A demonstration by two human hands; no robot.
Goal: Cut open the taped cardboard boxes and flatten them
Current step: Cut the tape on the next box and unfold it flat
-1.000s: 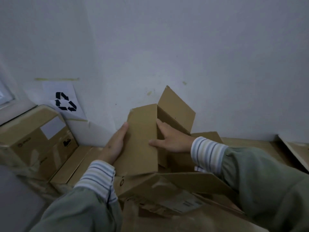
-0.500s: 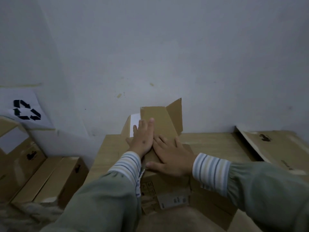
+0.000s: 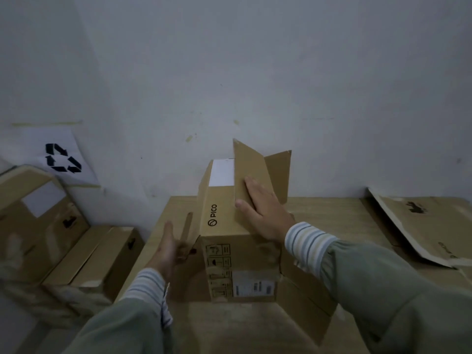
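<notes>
Blurred left hand (image 3: pixel 167 247), fingers straight, beside the box's near-left flap; contact unclear. Box (image 3: pixel 222 226) centre, atop flattened cardboard (image 3: pixel 344 221); right hand (image 3: pixel 263 210) flat on its top, fingers straight, slightly apart. Sealed boxes (image 3: pixel 51 226) stacked left under a recycling sign (image 3: pixel 62 157). Another flattened piece (image 3: pixel 421 226) far right, cut off.

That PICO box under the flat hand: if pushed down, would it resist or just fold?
The PICO box would probably fold: its end flaps stand open. Likely light, being thin cardboard. The right hand lies flat on it.
</notes>
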